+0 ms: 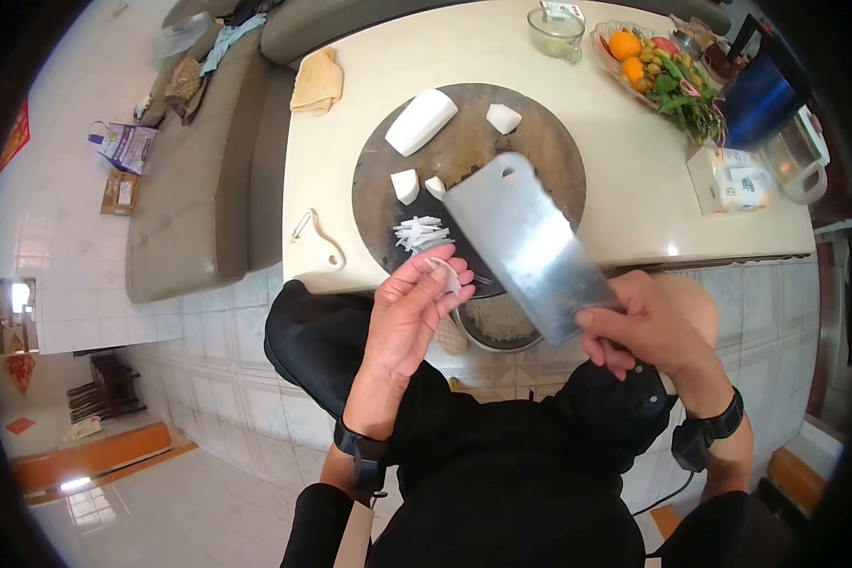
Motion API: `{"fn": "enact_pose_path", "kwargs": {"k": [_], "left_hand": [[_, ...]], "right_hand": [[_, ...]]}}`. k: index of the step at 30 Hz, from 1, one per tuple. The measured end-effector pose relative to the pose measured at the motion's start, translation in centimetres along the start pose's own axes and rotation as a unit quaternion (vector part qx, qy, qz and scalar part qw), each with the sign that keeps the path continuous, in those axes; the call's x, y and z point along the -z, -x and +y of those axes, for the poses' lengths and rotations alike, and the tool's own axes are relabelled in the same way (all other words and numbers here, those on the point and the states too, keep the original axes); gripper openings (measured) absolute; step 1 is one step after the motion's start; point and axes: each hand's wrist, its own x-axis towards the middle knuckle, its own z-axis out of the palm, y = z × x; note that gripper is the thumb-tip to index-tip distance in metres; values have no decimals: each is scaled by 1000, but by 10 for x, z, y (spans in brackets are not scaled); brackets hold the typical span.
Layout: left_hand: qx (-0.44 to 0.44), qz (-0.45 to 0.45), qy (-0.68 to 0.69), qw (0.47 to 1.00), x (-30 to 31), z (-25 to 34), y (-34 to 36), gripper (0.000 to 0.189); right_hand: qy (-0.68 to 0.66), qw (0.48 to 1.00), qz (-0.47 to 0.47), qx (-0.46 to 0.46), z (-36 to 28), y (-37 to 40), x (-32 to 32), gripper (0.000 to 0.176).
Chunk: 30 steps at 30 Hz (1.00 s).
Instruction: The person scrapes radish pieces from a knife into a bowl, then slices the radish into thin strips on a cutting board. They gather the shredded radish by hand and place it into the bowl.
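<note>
My left hand [402, 317] is palm up near the table's front edge, its fingers closed on a thin white radish slice [451, 276]. In my right hand [655, 327] is a broad metal cleaver [530, 246], its blade tilted over the front right of the round cutting board [560, 156]. A heap of thin radish strips [420, 233] lies on the board just beyond my left fingers. Farther back are a large peeled radish piece [421, 121] and a smaller white chunk [504, 118]. Two more white pieces, one a cut radish chunk [404, 186], sit left of the blade.
Below the table edge is a metal bowl [497, 327] with pale shreds. A peeler [320, 239] and folded cloth [317, 81] lie on the table's left side. At the right are a fruit basket [608, 47], a blue kettle [762, 99], a tissue pack [729, 180] and a glass cup [556, 36].
</note>
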Motion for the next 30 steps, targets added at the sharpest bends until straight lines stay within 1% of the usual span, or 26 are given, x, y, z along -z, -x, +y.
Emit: {"fn": "enact_pose_path", "kwargs": {"k": [1,2,3,4,5,6,7,8,9,11,15,17,18,19,21,22,23,25,26,28,29,30], "left_hand": [[-22,26,-89,995,-2,2,0,29],[-23,24,-91,995,-3,3,-2,29],[-95,44,-217,970,-3,3,-5,31],[-165,64,-339,924,-3,4,-7,33],[-166,63,-341,923,-2,6,-9,33],[-220,91,-456,858,-2,8,-10,34],[-270,116,-561,774,-1,10,-11,34],[-309,129,-617,712,0,12,-14,36],[-308,126,-620,711,1,14,-15,36],[-341,140,-644,670,1,15,-16,33],[-340,104,-665,657,-5,10,-9,28],[-309,-34,-699,644,-11,0,-7,29],[-326,-41,-716,616,-10,-7,-10,27],[-325,-42,-716,616,-10,-9,-10,27],[-327,-20,-748,578,-12,-10,-13,22],[-352,-2,-746,565,-12,-12,-18,17],[-352,-1,-746,565,-11,-12,-20,17],[-364,82,-777,507,-9,-11,-25,15],[-364,82,-777,507,-7,-11,-27,15],[-389,137,-768,490,-3,-9,-31,13],[-389,136,-768,490,-4,-8,-33,13],[-401,134,-751,508,-7,-7,-35,15]], "right_hand": [[-25,999,23,17,0,2,2,31],[-43,998,24,35,1,2,4,29],[-44,998,25,38,1,0,5,29],[-58,996,31,58,1,-2,6,29],[-73,994,38,78,1,-3,6,28],[-75,993,38,81,2,-4,7,28],[-88,991,41,88,3,-5,7,27],[-102,989,43,95,5,-5,7,27],[-106,989,44,96,6,-4,8,27],[-131,985,53,101,7,-2,8,24],[-151,980,79,105,8,4,7,21],[-162,977,85,107,9,5,7,20],[-163,977,85,106,8,6,6,20],[-161,978,90,98,6,7,4,20],[-159,978,99,89,6,9,5,20],[-159,979,89,92,7,9,5,20],[-159,980,78,94,8,9,5,19],[-161,979,78,100,9,8,6,19],[-164,978,80,105,9,9,6,19],[-171,975,88,108,10,10,7,19],[-177,973,95,111,10,11,7,19],[-178,973,95,111,10,11,7,19]]}}
